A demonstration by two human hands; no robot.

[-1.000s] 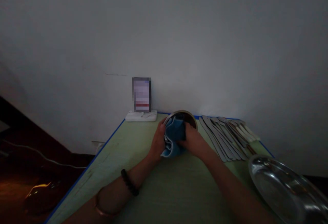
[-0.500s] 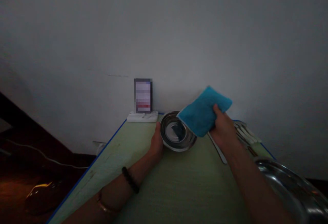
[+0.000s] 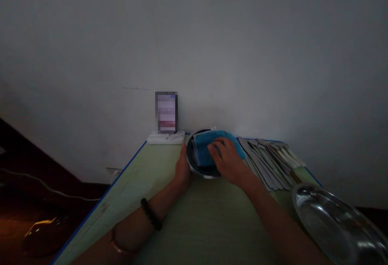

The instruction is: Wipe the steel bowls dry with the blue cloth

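A small stainless steel bowl rests on the green tabletop near the wall. My left hand is closed on the bowl's left side, thumb up by the rim. A folded blue cloth lies in and across the bowl, covering most of its inside and its right rim. On top of the cloth, my right hand has its fingers and thumb bent and pressed into the fabric. The bowl's right side is hidden behind the cloth and this hand.
Right of the bowl, several flat metal utensils lie in a row, some with white handles. A large steel basin stands at the lower right. A phone is propped on a white base at the table's back left corner.
My right hand has brought the blue cloth left and down from above the table into the bowl. The row of utensils has come into fuller view. My left hand stays at the bowl.
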